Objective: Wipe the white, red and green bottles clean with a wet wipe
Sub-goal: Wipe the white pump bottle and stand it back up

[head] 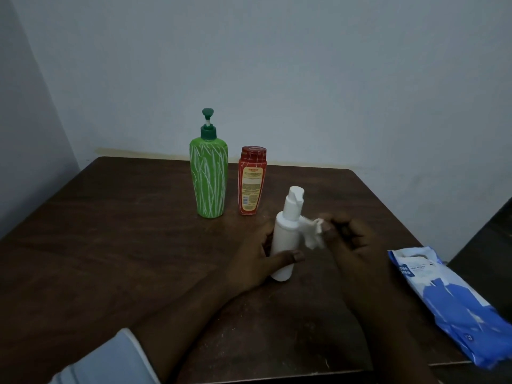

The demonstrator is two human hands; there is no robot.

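Your left hand (253,261) and right hand (352,245) are both bare: no gloves, rings, watch or bands show on either. On your left arm you wear a pale blue-grey sleeve (110,361), its cuff sitting partway up the forearm and leaving the wrist and lower forearm uncovered; the cloth looks soft, with a faint fold near the edge. Your right forearm is uncovered all the way to the frame's lower edge.

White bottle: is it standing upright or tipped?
Tipped. The white bottle leans, top tilted right, base on the table, gripped by the left hand.
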